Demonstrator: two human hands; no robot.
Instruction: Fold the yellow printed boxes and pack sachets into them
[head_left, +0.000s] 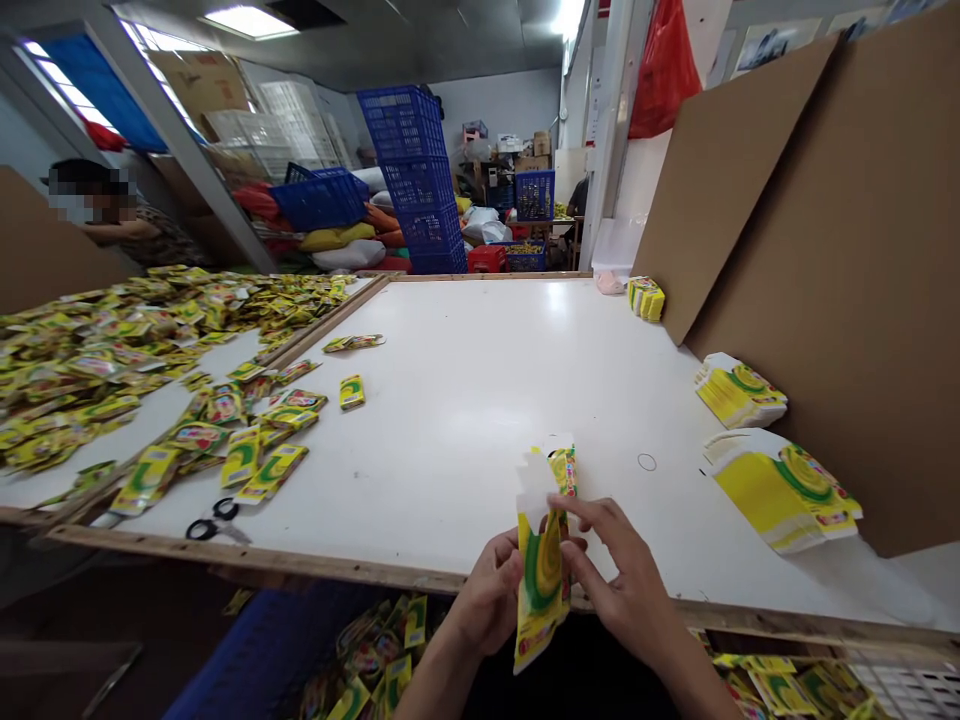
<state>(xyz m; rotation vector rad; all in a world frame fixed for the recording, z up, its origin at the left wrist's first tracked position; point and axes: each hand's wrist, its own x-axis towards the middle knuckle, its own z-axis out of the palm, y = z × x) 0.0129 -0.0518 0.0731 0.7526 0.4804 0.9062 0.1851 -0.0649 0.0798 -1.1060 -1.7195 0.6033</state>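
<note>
A yellow and green cardboard box (541,570) with white open flaps is held over the table's front edge. My left hand (484,598) is closed around its left side. On the other side, my right hand (619,580) pinches a small yellow printed packet (564,468) against or partly inside the box; how far in it sits I cannot tell. Flat stacks of the same yellow boxes (784,490) lie to the right of my hands. To the left, several yellow packets (241,457) are scattered on the white table (450,420).
Black-handled scissors (214,522) lie near the front left edge. A large heap of packets (112,340) covers the neighbouring table beyond a wooden strip. Cardboard sheets (840,280) lean at the right. Below the edge stands a blue crate (247,650) of packets. Another person (112,205) sits at far left.
</note>
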